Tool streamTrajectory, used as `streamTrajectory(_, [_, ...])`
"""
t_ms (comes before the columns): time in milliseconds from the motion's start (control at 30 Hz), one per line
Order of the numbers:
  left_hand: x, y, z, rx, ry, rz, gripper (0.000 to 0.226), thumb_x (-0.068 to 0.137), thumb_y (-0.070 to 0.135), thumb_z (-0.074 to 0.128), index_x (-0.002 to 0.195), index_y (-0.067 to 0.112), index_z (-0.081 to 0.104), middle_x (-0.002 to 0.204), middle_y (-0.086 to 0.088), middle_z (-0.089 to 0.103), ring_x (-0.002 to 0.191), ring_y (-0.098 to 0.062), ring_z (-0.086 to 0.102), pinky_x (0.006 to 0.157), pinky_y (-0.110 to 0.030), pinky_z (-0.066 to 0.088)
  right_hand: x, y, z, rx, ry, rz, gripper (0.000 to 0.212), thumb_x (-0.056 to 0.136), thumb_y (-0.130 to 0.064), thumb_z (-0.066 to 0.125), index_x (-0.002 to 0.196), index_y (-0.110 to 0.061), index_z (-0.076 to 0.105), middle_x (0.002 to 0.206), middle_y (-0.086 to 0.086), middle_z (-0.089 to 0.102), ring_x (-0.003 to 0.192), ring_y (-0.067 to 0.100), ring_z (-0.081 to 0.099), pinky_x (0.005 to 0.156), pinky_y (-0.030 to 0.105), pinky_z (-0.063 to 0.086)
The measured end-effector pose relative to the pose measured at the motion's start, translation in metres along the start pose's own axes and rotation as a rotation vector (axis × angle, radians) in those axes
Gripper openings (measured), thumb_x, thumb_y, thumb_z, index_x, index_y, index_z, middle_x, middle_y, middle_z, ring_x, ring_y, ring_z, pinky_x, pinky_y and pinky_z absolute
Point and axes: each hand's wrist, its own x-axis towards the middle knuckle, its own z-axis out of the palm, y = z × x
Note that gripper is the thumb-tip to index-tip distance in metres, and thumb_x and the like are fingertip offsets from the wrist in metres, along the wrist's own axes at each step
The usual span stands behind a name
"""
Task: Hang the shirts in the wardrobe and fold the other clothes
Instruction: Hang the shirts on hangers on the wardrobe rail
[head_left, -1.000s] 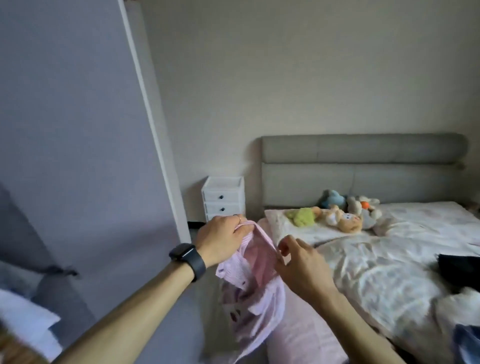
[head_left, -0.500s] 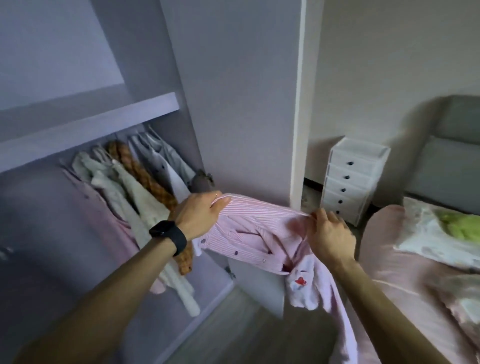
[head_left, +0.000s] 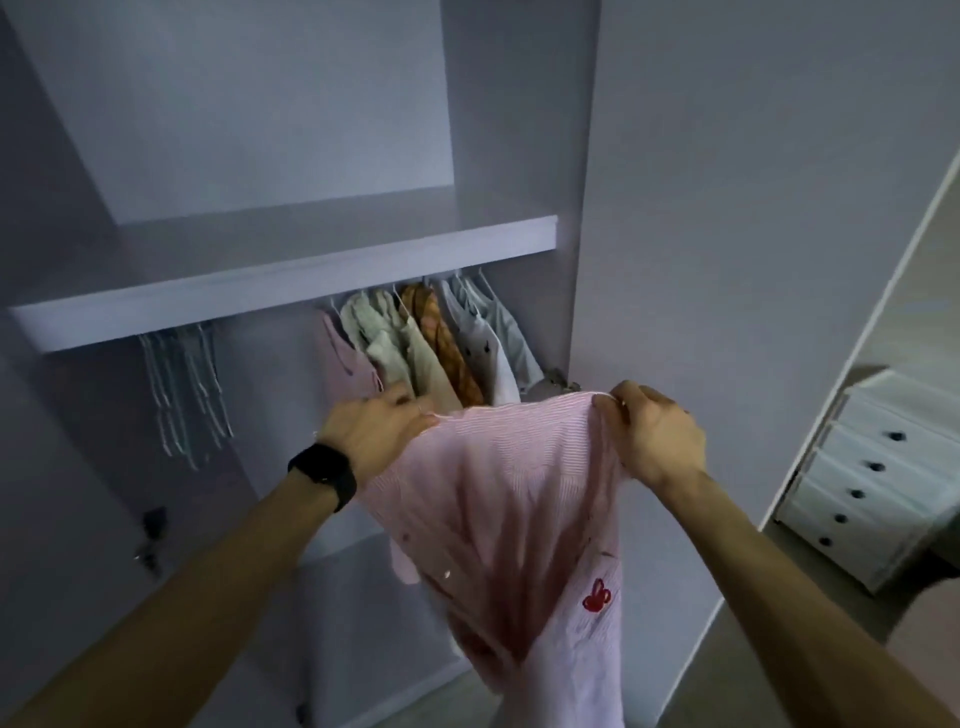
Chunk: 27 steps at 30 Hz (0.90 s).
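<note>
A pink striped shirt (head_left: 509, 499) with a small red emblem hangs stretched between both my hands, in front of the open wardrobe (head_left: 291, 280). My left hand (head_left: 379, 431), with a black watch on its wrist, grips the shirt's top left edge. My right hand (head_left: 654, 436) pinches the top right edge. Just behind the shirt, several garments (head_left: 431, 353) hang in a row under the wardrobe shelf. No hanger is visible in the shirt.
Several empty hangers (head_left: 184, 384) hang under the shelf on the left. The wardrobe's side panel (head_left: 727, 260) stands right of the shirt. A white drawer unit (head_left: 878, 478) sits on the floor at the far right.
The view has swung left from the bed to face the wardrobe. Both hands have carried the shirt up toward the hanging clothes and spread it wider.
</note>
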Motion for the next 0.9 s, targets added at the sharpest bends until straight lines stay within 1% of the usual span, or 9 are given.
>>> streamTrajectory(133, [-0.01,-0.024,0.018,0.093,-0.217,0.053,0.057,0.095,0.069,0.021,0.137,0.041,0.047,0.139,0.007,0.036,0.11,-0.018,0.058,0.082,-0.033,0.047,0.023,-0.015,0.018,0.026,-0.078,-0.128,0.039,0.102,-0.052,0.038,0.111,-0.024,0.064,0.105,0.003,0.067,0.093,0.036,0.065,0.073,0.042,0.055])
streamTrajectory(300, [-0.017,-0.063,0.028,0.117,-0.236,-0.014,0.045,0.102,0.058,0.031,0.136,0.034,0.05,0.139,0.009,0.043,0.117,-0.016,0.056,0.083,-0.032,0.047,0.041,-0.035,0.043,0.138,-0.201,-0.236,0.023,0.099,-0.047,0.055,0.101,-0.028,0.069,0.098,0.002,0.071,0.085,0.025,0.065,0.073,0.034,0.054])
streamTrajectory(400, [-0.018,-0.083,0.023,0.094,-0.139,-0.138,0.042,0.103,0.056,0.028,0.126,0.028,0.051,0.128,0.008,0.056,0.11,-0.018,0.06,0.073,-0.031,0.042,0.056,-0.045,0.052,0.226,-0.191,-0.267,0.024,0.097,-0.05,0.053,0.098,-0.03,0.066,0.092,-0.001,0.071,0.08,0.022,0.064,0.072,0.036,0.055])
streamTrajectory(500, [-0.017,-0.097,0.011,0.049,0.013,-0.256,0.032,0.103,0.052,0.033,0.111,0.025,0.049,0.108,0.003,0.065,0.094,-0.023,0.063,0.071,-0.035,0.049,0.079,-0.055,0.059,0.35,-0.14,-0.347,0.021,0.095,-0.054,0.05,0.088,-0.036,0.058,0.087,-0.005,0.065,0.075,0.017,0.062,0.07,0.038,0.054])
streamTrajectory(600, [-0.014,-0.103,-0.002,0.069,0.062,-0.364,0.037,0.103,0.051,0.033,0.114,0.024,0.055,0.1,-0.005,0.065,0.092,-0.03,0.064,0.071,-0.038,0.049,0.106,-0.068,0.063,0.396,-0.178,-0.377,0.017,0.099,-0.049,0.05,0.092,-0.035,0.058,0.084,-0.006,0.066,0.077,0.02,0.065,0.069,0.034,0.05])
streamTrajectory(700, [-0.016,-0.102,-0.01,0.066,0.115,-0.434,0.043,0.104,0.052,0.031,0.121,0.027,0.061,0.105,-0.005,0.067,0.1,-0.029,0.063,0.081,-0.039,0.05,0.131,-0.083,0.063,0.417,-0.159,-0.493,0.023,0.102,-0.039,0.051,0.102,-0.019,0.063,0.088,0.001,0.07,0.077,0.024,0.064,0.068,0.036,0.05])
streamTrajectory(800, [-0.018,-0.098,-0.009,0.011,0.153,-0.529,0.04,0.106,0.045,0.032,0.125,0.028,0.063,0.122,0.002,0.064,0.118,-0.023,0.054,0.1,-0.041,0.042,0.15,-0.095,0.058,0.434,-0.153,-0.589,0.024,0.103,-0.036,0.049,0.104,-0.017,0.064,0.089,0.002,0.069,0.075,0.021,0.062,0.064,0.035,0.05])
streamTrajectory(833, [-0.019,-0.094,-0.007,-0.065,0.181,-0.594,0.039,0.106,0.044,0.032,0.124,0.026,0.062,0.124,0.002,0.062,0.116,-0.025,0.055,0.099,-0.043,0.042,0.155,-0.098,0.058,0.413,-0.156,-0.591,0.026,0.103,-0.04,0.048,0.104,-0.019,0.064,0.088,0.001,0.069,0.075,0.021,0.062,0.063,0.033,0.05])
streamTrajectory(900, [-0.019,-0.083,-0.002,-0.26,0.27,-0.762,0.037,0.106,0.044,0.029,0.12,0.023,0.056,0.113,-0.004,0.064,0.102,-0.034,0.062,0.084,-0.043,0.048,0.163,-0.103,0.06,0.361,-0.157,-0.585,0.037,0.1,-0.054,0.043,0.099,-0.023,0.064,0.084,-0.001,0.069,0.074,0.022,0.063,0.064,0.035,0.053])
